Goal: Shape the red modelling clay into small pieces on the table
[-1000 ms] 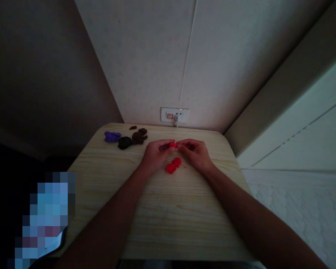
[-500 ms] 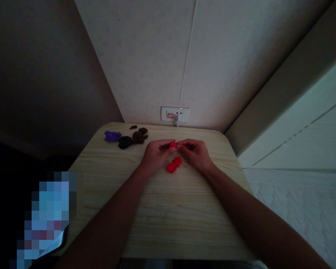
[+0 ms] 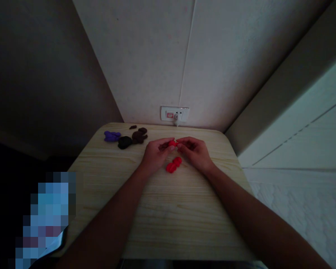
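Between my fingertips is a small piece of red modelling clay [image 3: 172,143], held above the far half of the wooden table [image 3: 156,224]. My left hand [image 3: 156,152] is closed on its left side, thumb and fingers pinching it. From the right, the thumb and fingertips of my right hand [image 3: 195,150] pinch the clay's edge. Just below the hands, on the tabletop, lie joined lumps of red clay [image 3: 174,164]. To the left of my left hand sit lumps of brown clay [image 3: 139,136], black clay [image 3: 125,142] and purple clay [image 3: 112,136].
A wall socket [image 3: 175,113] with a white plug is on the wall behind the table. A pale cabinet [image 3: 302,123] stands to the right. At the lower left is a device with a blurred-out screen [image 3: 50,213]. A small brown scrap [image 3: 133,127] lies near the back edge.
The fingertips of my right hand have drawn slightly away from my left, and a bit of red clay now shows stretched between them. The lumps on the table have stayed put.
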A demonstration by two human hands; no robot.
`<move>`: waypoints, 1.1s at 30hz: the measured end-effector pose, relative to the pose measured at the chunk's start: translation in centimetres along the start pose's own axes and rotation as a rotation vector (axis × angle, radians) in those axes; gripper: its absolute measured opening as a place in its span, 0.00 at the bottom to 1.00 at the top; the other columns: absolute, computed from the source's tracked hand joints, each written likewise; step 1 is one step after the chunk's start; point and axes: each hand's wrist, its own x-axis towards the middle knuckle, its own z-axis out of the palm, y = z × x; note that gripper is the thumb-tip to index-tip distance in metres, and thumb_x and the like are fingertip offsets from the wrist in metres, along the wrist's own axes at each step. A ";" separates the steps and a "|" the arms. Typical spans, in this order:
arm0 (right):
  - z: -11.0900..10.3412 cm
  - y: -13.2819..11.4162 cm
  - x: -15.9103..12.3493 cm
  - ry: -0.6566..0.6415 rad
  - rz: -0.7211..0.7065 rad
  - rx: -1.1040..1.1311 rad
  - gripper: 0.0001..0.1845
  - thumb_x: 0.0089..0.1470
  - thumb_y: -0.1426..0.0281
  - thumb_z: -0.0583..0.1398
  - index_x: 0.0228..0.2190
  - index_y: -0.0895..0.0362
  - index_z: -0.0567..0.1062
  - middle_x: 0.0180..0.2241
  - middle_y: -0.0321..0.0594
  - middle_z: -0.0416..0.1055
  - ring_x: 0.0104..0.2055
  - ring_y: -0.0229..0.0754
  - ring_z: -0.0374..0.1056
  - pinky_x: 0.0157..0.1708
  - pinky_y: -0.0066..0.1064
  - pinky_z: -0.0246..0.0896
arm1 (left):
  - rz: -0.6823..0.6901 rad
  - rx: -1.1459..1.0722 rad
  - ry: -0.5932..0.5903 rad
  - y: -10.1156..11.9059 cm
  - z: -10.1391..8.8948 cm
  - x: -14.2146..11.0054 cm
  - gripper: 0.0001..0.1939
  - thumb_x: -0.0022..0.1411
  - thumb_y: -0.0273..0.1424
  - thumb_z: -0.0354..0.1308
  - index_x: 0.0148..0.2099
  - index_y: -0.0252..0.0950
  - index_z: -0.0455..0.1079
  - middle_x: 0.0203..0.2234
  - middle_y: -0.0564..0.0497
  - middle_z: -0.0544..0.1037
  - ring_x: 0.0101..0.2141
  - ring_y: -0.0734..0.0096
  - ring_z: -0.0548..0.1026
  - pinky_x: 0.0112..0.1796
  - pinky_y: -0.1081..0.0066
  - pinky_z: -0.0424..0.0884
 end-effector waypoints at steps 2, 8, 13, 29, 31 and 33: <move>0.0 -0.1 0.0 0.006 0.003 -0.001 0.17 0.46 0.59 0.72 0.36 0.54 0.82 0.34 0.39 0.82 0.34 0.41 0.76 0.39 0.35 0.73 | 0.000 -0.009 0.002 0.0 0.0 0.0 0.20 0.55 0.34 0.69 0.50 0.32 0.79 0.47 0.40 0.83 0.47 0.57 0.81 0.52 0.58 0.76; 0.0 0.0 0.1 0.009 0.000 -0.009 0.15 0.46 0.59 0.72 0.35 0.54 0.82 0.32 0.39 0.81 0.32 0.40 0.75 0.38 0.35 0.73 | -0.019 -0.018 0.003 0.1 0.0 0.0 0.21 0.54 0.35 0.70 0.49 0.32 0.80 0.46 0.40 0.83 0.45 0.57 0.82 0.51 0.57 0.76; -0.1 0.1 0.2 0.035 -0.004 -0.029 0.15 0.46 0.58 0.71 0.34 0.54 0.80 0.29 0.38 0.79 0.30 0.40 0.74 0.35 0.34 0.72 | -0.017 -0.016 -0.001 0.1 0.0 0.0 0.20 0.55 0.35 0.70 0.49 0.33 0.80 0.46 0.41 0.83 0.46 0.57 0.82 0.51 0.57 0.76; -0.1 0.1 0.1 0.025 -0.004 -0.062 0.17 0.47 0.55 0.71 0.32 0.55 0.82 0.30 0.40 0.80 0.30 0.41 0.73 0.34 0.34 0.71 | -0.025 -0.004 -0.008 0.4 0.0 -0.1 0.23 0.53 0.38 0.72 0.49 0.32 0.80 0.45 0.40 0.84 0.45 0.56 0.82 0.51 0.57 0.77; -0.1 0.0 0.1 0.017 -0.003 -0.065 0.16 0.48 0.55 0.71 0.33 0.55 0.82 0.30 0.40 0.80 0.30 0.41 0.73 0.35 0.34 0.71 | -0.023 -0.002 -0.009 0.4 -0.1 -0.1 0.22 0.53 0.37 0.72 0.49 0.32 0.80 0.45 0.40 0.84 0.44 0.56 0.82 0.50 0.57 0.77; -0.1 0.0 0.1 0.012 -0.008 -0.070 0.16 0.48 0.56 0.71 0.32 0.55 0.82 0.29 0.40 0.80 0.29 0.41 0.73 0.34 0.33 0.70 | -0.019 -0.003 -0.010 0.4 -0.1 -0.1 0.21 0.53 0.36 0.71 0.48 0.32 0.80 0.45 0.40 0.84 0.45 0.56 0.82 0.51 0.58 0.77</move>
